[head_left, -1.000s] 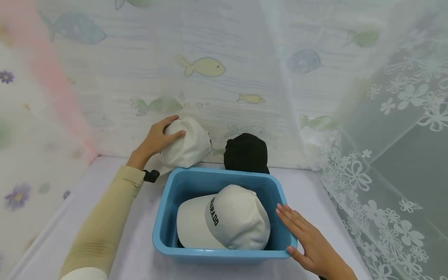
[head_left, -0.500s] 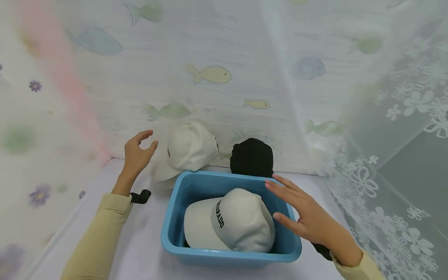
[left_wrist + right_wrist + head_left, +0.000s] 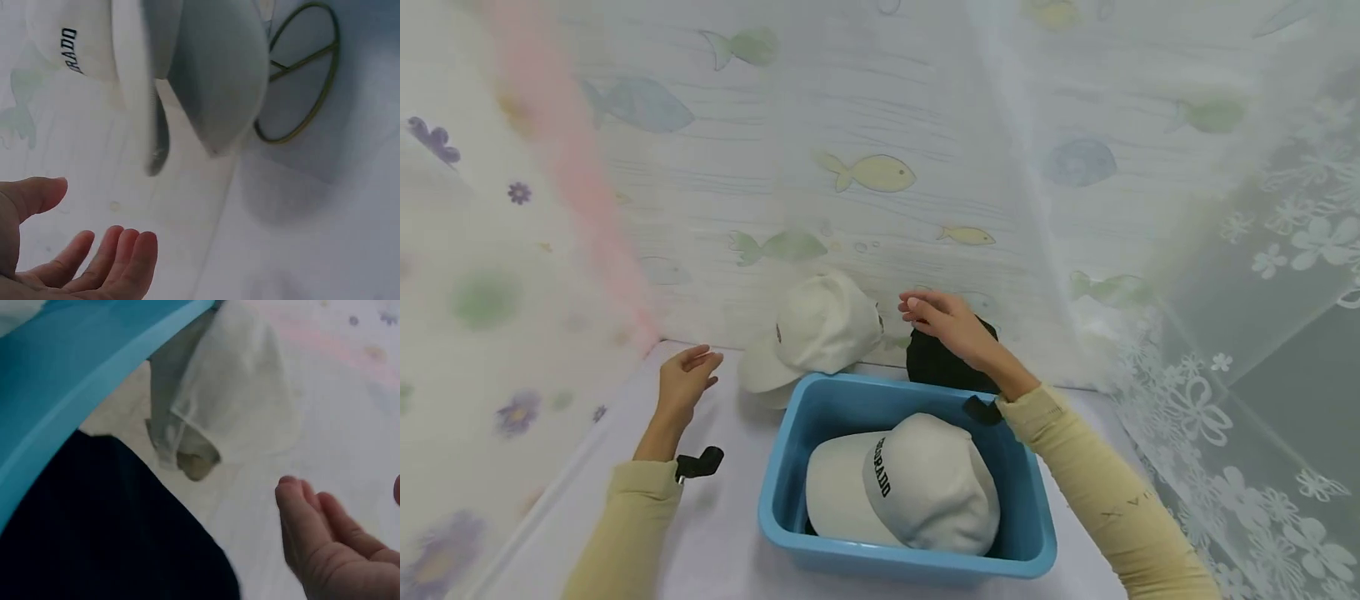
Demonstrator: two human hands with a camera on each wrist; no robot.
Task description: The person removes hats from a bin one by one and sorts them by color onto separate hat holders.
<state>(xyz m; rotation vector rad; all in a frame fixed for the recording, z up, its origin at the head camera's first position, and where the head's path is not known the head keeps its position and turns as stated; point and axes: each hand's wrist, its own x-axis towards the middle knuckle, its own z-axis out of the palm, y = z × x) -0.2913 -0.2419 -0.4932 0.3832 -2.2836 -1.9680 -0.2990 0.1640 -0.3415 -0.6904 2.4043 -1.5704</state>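
Observation:
A blue plastic tub [image 3: 778, 517] stands on the white table with a white lettered cap [image 3: 917, 487] lying in it. Behind the tub, a second white cap [image 3: 823, 329] and a black cap [image 3: 936, 367] lean at the fish-patterned wall. My left hand [image 3: 688, 375] hovers open to the left of the rear white cap, touching nothing. In the left wrist view its palm [image 3: 81, 265] faces that cap [image 3: 206, 75], which sits over a wire stand [image 3: 312, 81]. My right hand [image 3: 928, 312] is over the top of the black cap [image 3: 94, 531], fingers [image 3: 312, 531] loose and holding nothing.
A fish-patterned sheet [image 3: 865, 175] closes the back, and a flowered lace curtain [image 3: 1262, 333] hangs on the right. A flowered sheet with a pink stripe [image 3: 572, 183] bounds the left. The blue tub's rim [image 3: 81, 369] lies just in front of the black cap.
My left hand let go of the rear white cap and drew back to the left. My right hand left the tub's right rim and rose over to the black cap.

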